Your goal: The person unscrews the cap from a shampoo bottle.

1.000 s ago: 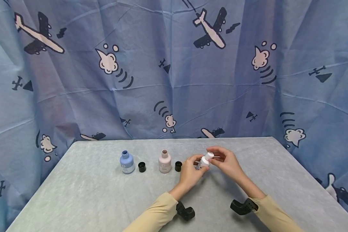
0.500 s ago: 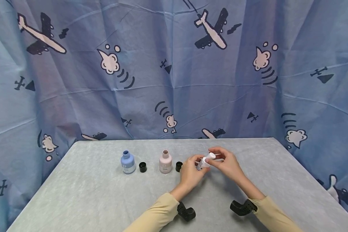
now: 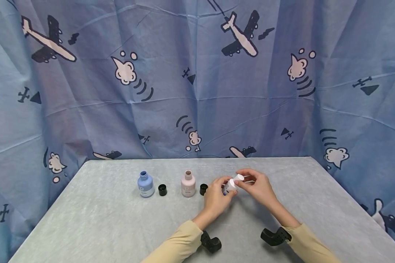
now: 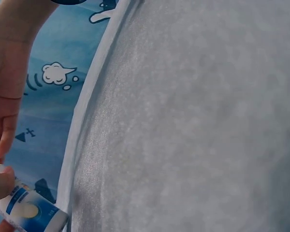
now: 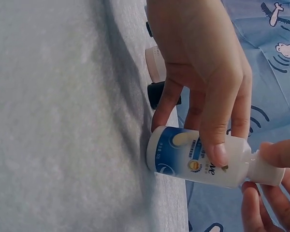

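Note:
A small white bottle (image 5: 198, 157) with a blue label is held tilted over the table. My left hand (image 3: 214, 197) grips its body, the thumb lying across the label in the right wrist view. At the neck end, my right hand (image 3: 260, 186) pinches the white cap (image 3: 239, 178) between thumb and fingers. In the right wrist view, the cap sits at the neck; whether it is loose cannot be told. The left wrist view catches only part of the bottle (image 4: 31, 210), below the right hand (image 4: 9, 72).
Left of the hands stand an uncapped blue bottle (image 3: 146, 185) and an uncapped pink bottle (image 3: 188, 185). One black cap (image 3: 162, 190) lies beside the blue bottle, another black cap (image 3: 203, 189) right of the pink one. A patterned curtain (image 3: 197, 80) hangs behind the grey table (image 3: 102, 219).
The white cap and the right hand's fingertips have shifted slightly and the bottle's tilt has changed a little. Both hands keep their holds. The head view has shifted slightly.

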The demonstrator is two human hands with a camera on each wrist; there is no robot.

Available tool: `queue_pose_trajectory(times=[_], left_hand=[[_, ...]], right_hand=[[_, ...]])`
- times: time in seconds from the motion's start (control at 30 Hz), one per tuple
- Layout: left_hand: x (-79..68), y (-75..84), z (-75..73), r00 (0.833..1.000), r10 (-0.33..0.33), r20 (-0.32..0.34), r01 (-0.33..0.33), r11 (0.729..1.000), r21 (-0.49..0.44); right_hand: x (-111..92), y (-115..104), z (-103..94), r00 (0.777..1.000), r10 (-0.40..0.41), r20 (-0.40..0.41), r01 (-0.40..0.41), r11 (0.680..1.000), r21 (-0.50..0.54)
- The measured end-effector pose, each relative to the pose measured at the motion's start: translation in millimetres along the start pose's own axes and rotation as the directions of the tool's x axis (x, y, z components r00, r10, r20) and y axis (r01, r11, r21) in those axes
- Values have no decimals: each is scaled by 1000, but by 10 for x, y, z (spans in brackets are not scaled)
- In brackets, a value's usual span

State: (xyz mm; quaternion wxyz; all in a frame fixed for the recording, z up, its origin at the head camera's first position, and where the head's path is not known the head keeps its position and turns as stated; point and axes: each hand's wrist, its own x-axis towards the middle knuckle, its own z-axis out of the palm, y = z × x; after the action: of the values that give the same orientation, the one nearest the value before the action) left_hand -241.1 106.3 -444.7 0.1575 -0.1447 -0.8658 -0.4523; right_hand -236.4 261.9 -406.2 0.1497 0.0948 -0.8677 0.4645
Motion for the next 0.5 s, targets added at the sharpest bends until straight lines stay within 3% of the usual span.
queue_pose_trajectory(times=[0.2,0.5], left_hand=[[-14,-4,-9,1000,9,28,-9,1000,-12],[-21,-1,-8,998,9,64,-7,999,-32]], right_hand=[[-2,-4,12,999,-46,11,45,996,79],[-24,-31,12,992,-119,28,116,989,97]])
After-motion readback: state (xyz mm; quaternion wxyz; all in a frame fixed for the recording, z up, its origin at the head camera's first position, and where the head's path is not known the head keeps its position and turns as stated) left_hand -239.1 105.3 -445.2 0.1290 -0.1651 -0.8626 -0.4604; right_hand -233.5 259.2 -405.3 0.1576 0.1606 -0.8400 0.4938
